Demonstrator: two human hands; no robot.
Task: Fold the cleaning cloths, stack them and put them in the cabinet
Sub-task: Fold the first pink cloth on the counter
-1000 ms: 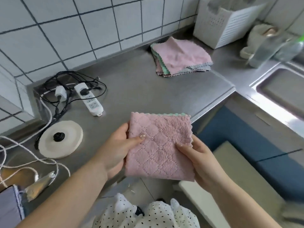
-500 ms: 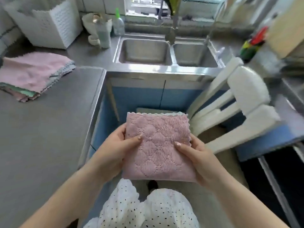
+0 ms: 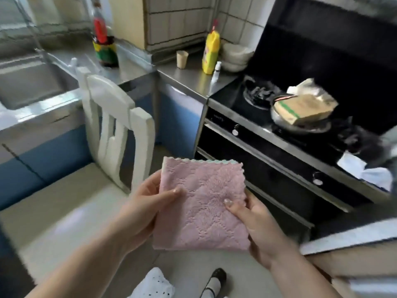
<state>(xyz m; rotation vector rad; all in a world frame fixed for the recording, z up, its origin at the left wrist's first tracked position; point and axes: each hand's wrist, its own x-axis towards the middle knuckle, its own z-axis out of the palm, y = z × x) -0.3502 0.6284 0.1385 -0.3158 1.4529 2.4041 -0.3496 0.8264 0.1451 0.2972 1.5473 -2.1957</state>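
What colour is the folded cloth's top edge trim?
Mint green on the pink folded cloth, clearest in the head view.

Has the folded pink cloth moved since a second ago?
Yes. The pink cloth, held by both hands, has gone from above the steel counter, past the sink, to in front of the stove.

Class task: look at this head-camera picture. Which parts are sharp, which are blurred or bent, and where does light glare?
Head view: the pink cloth and both hands, left and right, are fairly sharp; the sink, bottles and pan are smeared by motion blur; the counter edge curves from wide-angle distortion; bright glare washes over the sink rim and the chair.
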